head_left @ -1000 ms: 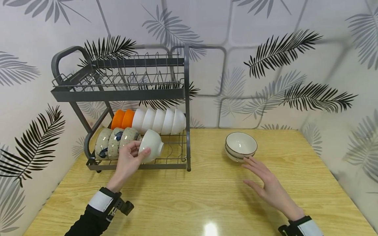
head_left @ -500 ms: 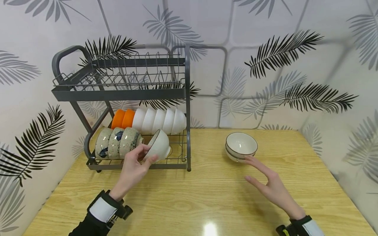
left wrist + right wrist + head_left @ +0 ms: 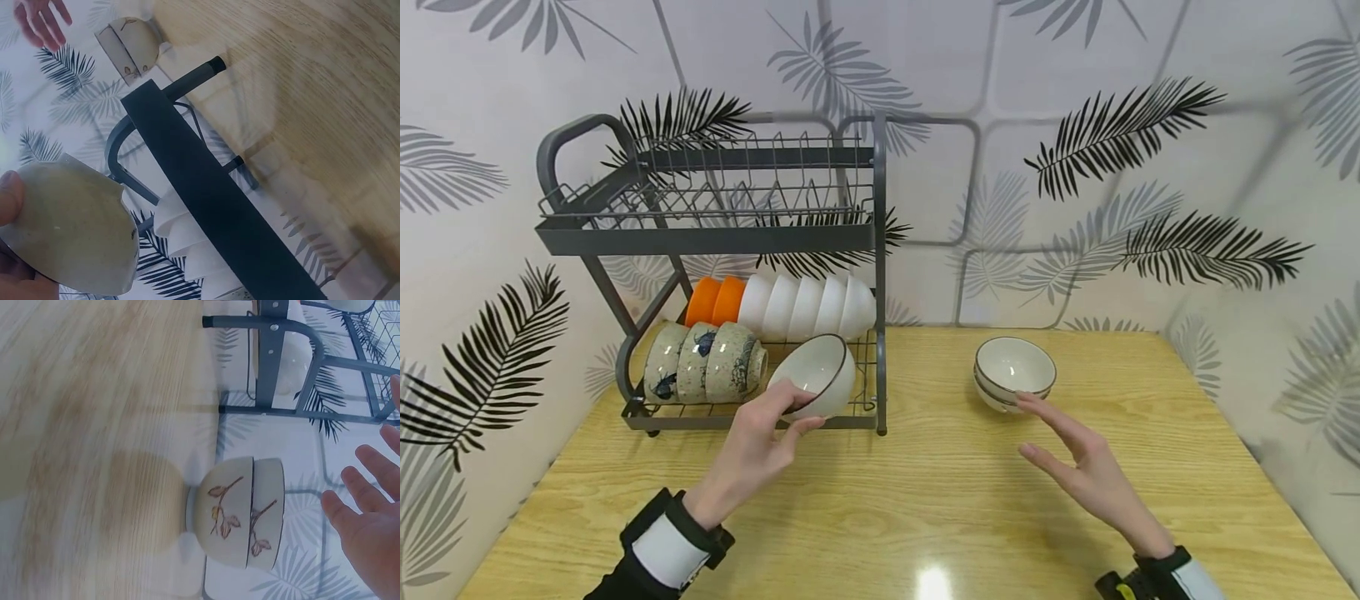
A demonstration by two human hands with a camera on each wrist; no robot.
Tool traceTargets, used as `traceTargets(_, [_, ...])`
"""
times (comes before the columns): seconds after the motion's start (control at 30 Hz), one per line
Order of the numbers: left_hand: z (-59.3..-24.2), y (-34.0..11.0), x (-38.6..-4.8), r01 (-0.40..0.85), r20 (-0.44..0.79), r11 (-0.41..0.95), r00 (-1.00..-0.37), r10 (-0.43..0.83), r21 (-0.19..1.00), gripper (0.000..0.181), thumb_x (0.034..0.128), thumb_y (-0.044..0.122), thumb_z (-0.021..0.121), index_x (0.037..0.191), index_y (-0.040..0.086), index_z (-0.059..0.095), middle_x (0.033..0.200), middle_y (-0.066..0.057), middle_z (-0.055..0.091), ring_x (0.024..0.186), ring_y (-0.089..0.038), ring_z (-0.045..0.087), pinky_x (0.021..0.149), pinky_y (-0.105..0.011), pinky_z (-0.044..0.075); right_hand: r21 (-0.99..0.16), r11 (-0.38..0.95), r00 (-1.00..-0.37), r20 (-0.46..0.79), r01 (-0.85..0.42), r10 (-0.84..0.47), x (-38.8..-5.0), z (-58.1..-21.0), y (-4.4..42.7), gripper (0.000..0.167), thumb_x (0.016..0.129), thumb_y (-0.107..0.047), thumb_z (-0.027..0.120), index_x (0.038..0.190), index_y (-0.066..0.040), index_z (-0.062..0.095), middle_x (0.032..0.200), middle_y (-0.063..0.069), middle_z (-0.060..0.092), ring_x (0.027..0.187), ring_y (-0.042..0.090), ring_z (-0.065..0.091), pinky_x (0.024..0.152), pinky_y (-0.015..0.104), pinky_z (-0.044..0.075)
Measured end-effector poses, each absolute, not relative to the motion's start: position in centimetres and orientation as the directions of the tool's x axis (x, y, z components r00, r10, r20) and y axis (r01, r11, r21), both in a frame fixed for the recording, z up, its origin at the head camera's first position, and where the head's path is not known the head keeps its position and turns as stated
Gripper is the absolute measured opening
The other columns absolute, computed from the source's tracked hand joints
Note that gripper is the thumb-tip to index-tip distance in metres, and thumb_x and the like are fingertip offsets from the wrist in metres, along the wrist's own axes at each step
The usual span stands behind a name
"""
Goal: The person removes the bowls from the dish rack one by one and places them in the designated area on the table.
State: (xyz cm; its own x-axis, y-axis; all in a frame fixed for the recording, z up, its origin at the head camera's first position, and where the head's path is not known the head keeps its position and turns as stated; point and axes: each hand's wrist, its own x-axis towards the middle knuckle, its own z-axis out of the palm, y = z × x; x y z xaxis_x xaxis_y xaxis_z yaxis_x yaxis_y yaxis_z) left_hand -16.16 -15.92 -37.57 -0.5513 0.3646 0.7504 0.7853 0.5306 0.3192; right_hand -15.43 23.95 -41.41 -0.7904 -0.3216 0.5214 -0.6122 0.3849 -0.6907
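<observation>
Our left hand (image 3: 747, 450) has fingers clamped on a tilted white bowl (image 3: 837, 392) by the dish rack (image 3: 715, 241); our right hand (image 3: 1097, 479) hovers, fingers apart, near two stacked bowls (image 3: 1013, 371)!

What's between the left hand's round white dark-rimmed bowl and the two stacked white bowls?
Head view: a dark grey metal rack post, then bare light wooden tabletop up to the stacked bowls.
</observation>
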Motion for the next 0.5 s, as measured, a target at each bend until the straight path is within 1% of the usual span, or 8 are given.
traceTargets(0.1, [-37.5, -15.6, -15.9, 0.805, 0.752, 0.526, -0.520, 0.405, 0.274, 0.030, 0.0768, -0.008, 0.079, 0.100, 0.002, 0.065, 0.087, -0.003, 0.064, 0.078, -0.013, 0.066, 0.070, -0.013, 0.051, -0.707, 0.341, -0.783, 0.523, -0.619, -0.337, -15.4, -41.2, 23.6, 0.054, 0.091, 0.009, 0.065, 0.142, -0.006, 0.055, 0.154, 0.003, 0.051, 0.145, -0.005, 0.039, 0.115, 0.006, 0.029])
traceTargets(0.17, [-37.4, -15.4, -15.8, 0.815, 0.749, 0.522, -0.505, 0.429, 0.251, 0.029, 0.0771, -0.008, 0.079, 0.100, 0.003, 0.065, 0.086, -0.002, 0.062, 0.075, -0.011, 0.062, 0.067, -0.011, 0.048, -0.721, 0.321, -0.785, 0.514, -0.613, -0.345, -15.3, -41.0, 23.4, 0.054, 0.091, 0.009, 0.064, 0.143, -0.005, 0.054, 0.154, 0.006, 0.051, 0.145, -0.003, 0.038, 0.116, 0.007, 0.029])
traceTargets(0.27, [-37.3, -15.0, -15.6, 0.831, 0.751, 0.521, -0.468, 0.466, 0.195, 0.028, 0.0768, -0.007, 0.079, 0.098, 0.004, 0.065, 0.084, 0.000, 0.060, 0.070, -0.007, 0.056, 0.062, -0.011, 0.044, -0.733, 0.304, -0.786, 0.506, -0.609, -0.355, -15.1, -40.8, 23.0, 0.055, 0.091, 0.010, 0.064, 0.143, -0.002, 0.052, 0.154, 0.009, 0.051, 0.146, -0.002, 0.038, 0.117, 0.009, 0.029])
traceTargets(0.37, [-37.3, -14.7, -15.5, 0.845, 0.754, 0.521, -0.421, 0.504, 0.123, 0.025, 0.0774, -0.004, 0.079, 0.096, 0.005, 0.065, 0.081, 0.001, 0.058, 0.068, -0.006, 0.053, 0.060, -0.013, 0.045, -0.726, 0.292, -0.775, 0.516, -0.622, -0.366, -14.9, -40.5, 22.6, 0.057, 0.089, 0.011, 0.065, 0.144, 0.001, 0.051, 0.154, 0.007, 0.051, 0.146, -0.001, 0.039, 0.118, 0.010, 0.029])
traceTargets(0.5, [-37.4, -14.2, -15.2, 0.856, 0.744, 0.512, -0.385, 0.547, 0.066, 0.020, 0.0816, 0.001, 0.077, 0.096, 0.006, 0.065, 0.080, 0.002, 0.056, 0.068, -0.006, 0.051, 0.059, -0.014, 0.044, -0.692, 0.260, -0.728, 0.560, -0.673, -0.396, -14.7, -40.2, 21.8, 0.061, 0.087, 0.014, 0.066, 0.144, 0.001, 0.050, 0.155, 0.004, 0.049, 0.148, 0.004, 0.038, 0.119, 0.012, 0.029])
